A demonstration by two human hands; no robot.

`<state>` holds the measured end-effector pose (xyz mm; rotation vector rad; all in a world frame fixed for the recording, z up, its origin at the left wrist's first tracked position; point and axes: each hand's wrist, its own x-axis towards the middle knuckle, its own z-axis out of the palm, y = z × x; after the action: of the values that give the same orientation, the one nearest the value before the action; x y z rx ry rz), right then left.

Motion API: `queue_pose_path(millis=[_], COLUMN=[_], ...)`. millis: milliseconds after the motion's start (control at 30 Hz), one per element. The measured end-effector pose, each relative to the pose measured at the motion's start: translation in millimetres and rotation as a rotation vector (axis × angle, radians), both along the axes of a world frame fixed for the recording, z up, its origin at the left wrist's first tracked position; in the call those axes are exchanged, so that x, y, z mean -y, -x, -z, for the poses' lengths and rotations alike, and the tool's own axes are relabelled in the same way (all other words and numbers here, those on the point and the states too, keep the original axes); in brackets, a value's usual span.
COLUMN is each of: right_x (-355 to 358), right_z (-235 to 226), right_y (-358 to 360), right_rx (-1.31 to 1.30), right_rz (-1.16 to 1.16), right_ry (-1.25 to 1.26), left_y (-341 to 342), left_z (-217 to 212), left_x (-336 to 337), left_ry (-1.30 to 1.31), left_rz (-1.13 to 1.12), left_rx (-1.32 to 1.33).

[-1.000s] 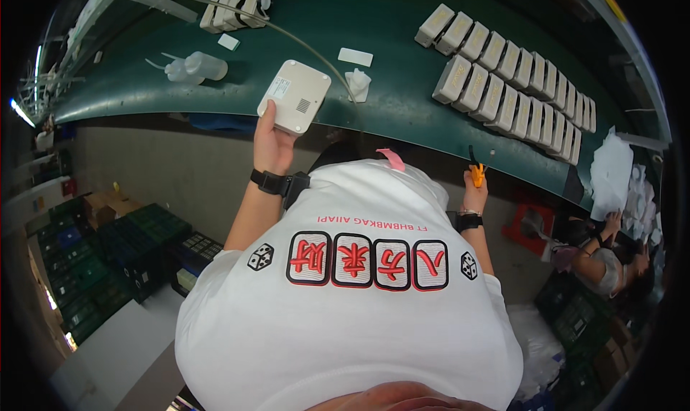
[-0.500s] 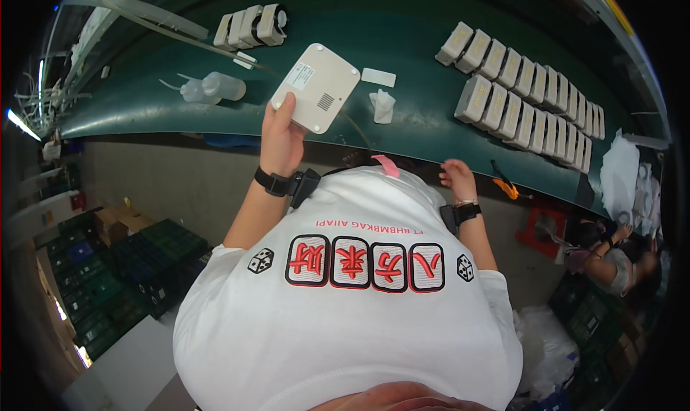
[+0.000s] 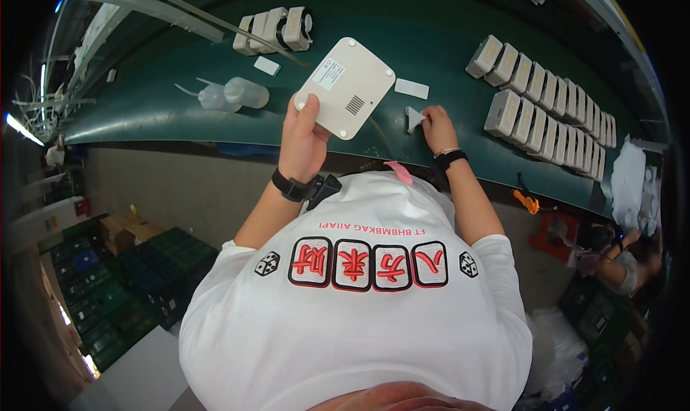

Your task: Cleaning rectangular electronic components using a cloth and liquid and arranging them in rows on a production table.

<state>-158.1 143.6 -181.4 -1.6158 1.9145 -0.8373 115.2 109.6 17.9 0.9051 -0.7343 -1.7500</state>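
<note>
Behind the left hand [image 3: 305, 141], the person wears a black strap [image 3: 290, 188] with a black box [image 3: 325, 189]; behind the right hand [image 3: 438, 129], a thin bracelet [image 3: 444, 153] and a black wristband [image 3: 456, 158]. Farther back is a white short-sleeved T-shirt [image 3: 359, 332] with pink lettering [image 3: 372, 231], four black-edged tiles [image 3: 392, 268] bearing red characters, dice prints [image 3: 267, 263] either side, and a pink strip [image 3: 399, 171] nearest the hands.

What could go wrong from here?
1. The left hand alone holds the white box near one corner, so it might slip.
2. The orange tool appears to overhang the table's near edge; a passing arm could knock it down.
</note>
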Motion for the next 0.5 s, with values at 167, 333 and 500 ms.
queue_pose_path(millis=[167,333,500], right_x=[-13.6,-7.6,-20.8], right_z=[-163.5,-220.5,-214.5], right_y=[-39.5,-88.2,-114.4], right_rx=[0.218,0.014,-0.004], right_rz=[0.063,-0.164,-0.197], right_ry=[0.109,0.385,0.460], left_y=[-2.7,15.5,31.0], left_z=[5.7,8.3,7.4], left_x=[7.3,1.8,-11.1], left_ry=[0.042,0.108,0.139], left_rz=[0.026,0.036,0.064], left_rx=[-0.006,0.122,0.113])
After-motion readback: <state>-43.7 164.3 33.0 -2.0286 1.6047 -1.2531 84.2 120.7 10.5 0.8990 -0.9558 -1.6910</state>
